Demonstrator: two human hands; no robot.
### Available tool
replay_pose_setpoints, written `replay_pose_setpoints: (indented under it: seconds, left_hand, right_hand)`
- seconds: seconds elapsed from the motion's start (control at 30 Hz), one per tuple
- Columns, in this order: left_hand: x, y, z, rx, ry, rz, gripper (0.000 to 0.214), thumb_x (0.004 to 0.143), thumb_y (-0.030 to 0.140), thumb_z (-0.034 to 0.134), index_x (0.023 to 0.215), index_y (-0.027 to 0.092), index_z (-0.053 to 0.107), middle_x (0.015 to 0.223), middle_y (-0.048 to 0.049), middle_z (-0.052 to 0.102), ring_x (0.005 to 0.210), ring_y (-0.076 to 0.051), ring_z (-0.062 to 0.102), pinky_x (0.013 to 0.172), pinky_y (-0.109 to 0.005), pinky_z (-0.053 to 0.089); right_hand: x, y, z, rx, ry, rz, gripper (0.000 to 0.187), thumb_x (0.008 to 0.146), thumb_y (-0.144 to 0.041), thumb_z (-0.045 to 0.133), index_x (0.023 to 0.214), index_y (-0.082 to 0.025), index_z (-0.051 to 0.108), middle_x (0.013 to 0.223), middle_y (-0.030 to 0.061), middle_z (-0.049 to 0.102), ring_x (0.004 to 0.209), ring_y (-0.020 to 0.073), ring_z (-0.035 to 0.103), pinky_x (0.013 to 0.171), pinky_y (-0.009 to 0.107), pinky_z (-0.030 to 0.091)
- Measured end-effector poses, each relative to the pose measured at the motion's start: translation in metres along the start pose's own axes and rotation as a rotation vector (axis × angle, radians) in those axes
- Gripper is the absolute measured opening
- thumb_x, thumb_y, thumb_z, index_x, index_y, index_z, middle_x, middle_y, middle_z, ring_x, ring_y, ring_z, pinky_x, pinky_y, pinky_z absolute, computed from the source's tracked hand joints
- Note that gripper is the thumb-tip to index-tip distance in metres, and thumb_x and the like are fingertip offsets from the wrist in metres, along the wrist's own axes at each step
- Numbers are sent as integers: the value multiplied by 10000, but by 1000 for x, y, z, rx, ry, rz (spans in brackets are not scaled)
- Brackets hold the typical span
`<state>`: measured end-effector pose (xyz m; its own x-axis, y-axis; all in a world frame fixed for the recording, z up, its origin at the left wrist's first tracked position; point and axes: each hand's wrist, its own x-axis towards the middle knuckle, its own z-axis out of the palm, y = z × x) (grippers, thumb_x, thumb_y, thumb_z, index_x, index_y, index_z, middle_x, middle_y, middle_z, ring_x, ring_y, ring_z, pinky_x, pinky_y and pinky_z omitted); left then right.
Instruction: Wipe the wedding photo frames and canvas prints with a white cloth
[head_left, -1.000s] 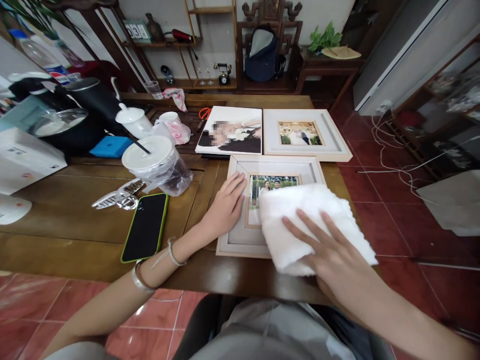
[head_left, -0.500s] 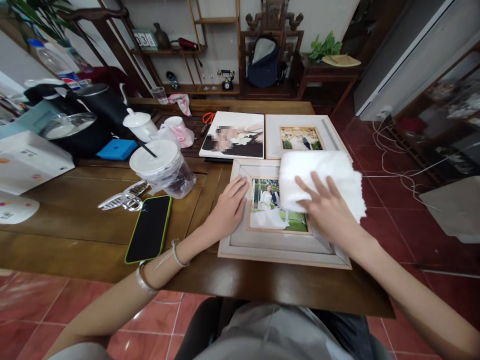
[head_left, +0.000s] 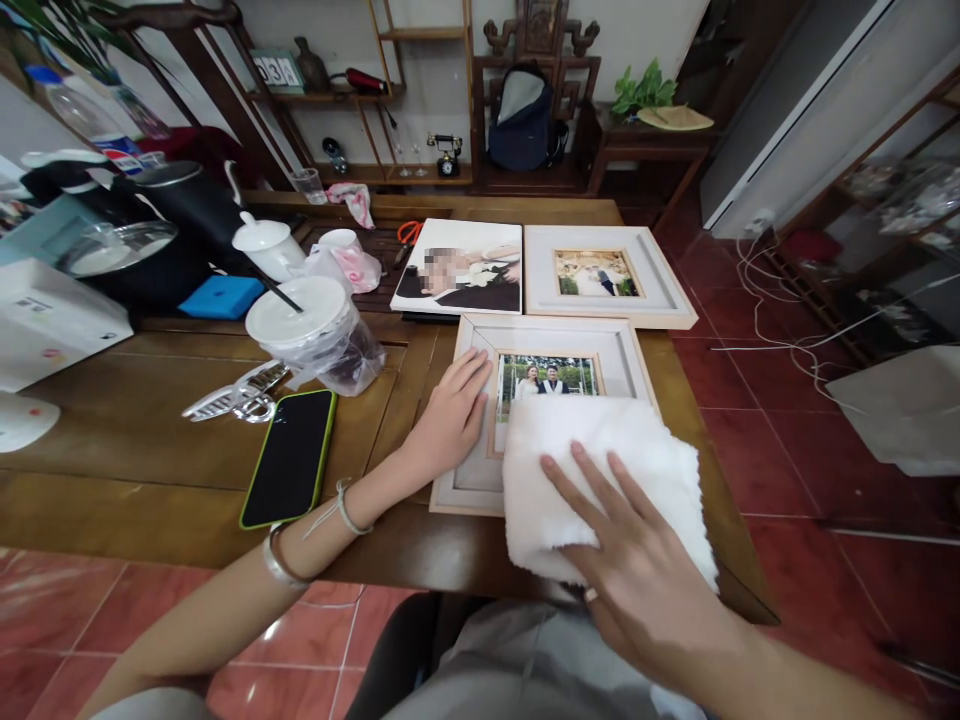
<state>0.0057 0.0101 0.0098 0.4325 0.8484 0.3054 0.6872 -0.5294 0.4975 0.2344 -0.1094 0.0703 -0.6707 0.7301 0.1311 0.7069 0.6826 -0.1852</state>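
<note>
A light wooden picture frame (head_left: 480, 470) lies face up at the table's near edge. Its small photo (head_left: 551, 375) of two people in wedding dress shows only in its upper part. My left hand (head_left: 452, 415) rests on the frame's left side, fingers stretched out. Over the lower right of the frame spreads a fluffy white cloth (head_left: 540, 440), hiding that corner and hanging past the near edge. My right hand (head_left: 630, 550) presses on the cloth with fingers spread, not wrapped round it. A second framed photo (head_left: 540, 270) and a white-edged photo panel (head_left: 469, 240) lie behind.
Left of the frame are a phone (head_left: 289, 460), a silvery clip-like object (head_left: 232, 392) and a lidded cup (head_left: 300, 310) with a straw. Farther back stand a white teapot (head_left: 270, 245), a blue box (head_left: 221, 297) and orange-handled scissors (head_left: 409, 235). Cables (head_left: 795, 345) trail across the right floor.
My right hand and the cloth have slid down and toward me, from the frame's upper right to its lower right. The photo's top is uncovered. My left hand stays on the frame.
</note>
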Motion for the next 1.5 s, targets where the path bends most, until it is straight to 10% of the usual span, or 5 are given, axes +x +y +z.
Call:
replay_pose_setpoints:
  seconds: [0.4, 0.6, 1.0, 1.33, 1.5]
  left_hand:
    - [-2, -1, 0, -28, -9, -20, 449, 983, 241, 308, 1405, 120, 399, 1477, -156, 407, 1429, -254, 268, 1156, -508, 283]
    - [-2, -2, 1, -18, -10, -31, 451, 985, 237, 304, 1403, 96, 396, 1480, -161, 402, 1426, -242, 272, 1159, -493, 282]
    - [0, -1, 0, -12, 16, -10, 438, 974, 225, 332, 1376, 80, 428, 1464, -168, 421, 1416, -248, 292, 1169, -498, 266]
    - [-1, -2, -1, -54, 3, -17, 444, 971, 236, 347, 1400, 138, 410, 1474, -145, 411, 1423, -249, 283, 1166, -506, 264]
    - [-1, -1, 0, -36, -7, -36, 448, 972, 231, 337, 1394, 103, 415, 1465, -164, 419, 1426, -253, 272, 1164, -503, 267]
  right_hand:
    - [70, 104, -10, -209, 173, 176, 571, 689, 53, 448, 1222, -97, 586, 1569, 156, 151, 1423, 386, 103, 1111, 639, 229]
    - [106, 118, 4, -341, -29, -28, 596, 670, 117, 437, 1124, -190, 671, 1540, 64, 288, 1415, 408, 102, 1092, 693, 196]
    - [22, 24, -4, -113, -86, -155, 327, 715, 1, 576, 908, -214, 731, 1489, 65, 390, 1367, 402, 296, 1101, 612, 305]
    - [-16, 72, -32, -87, -118, -38, 350, 586, 30, 436, 661, -207, 682, 1442, -39, 455, 1395, 315, 280, 1125, 570, 305]
    - [-25, 117, -44, -83, -42, 101, 444, 680, -1, 392, 908, -240, 690, 1459, -18, 442, 1391, 318, 289, 1069, 540, 405]
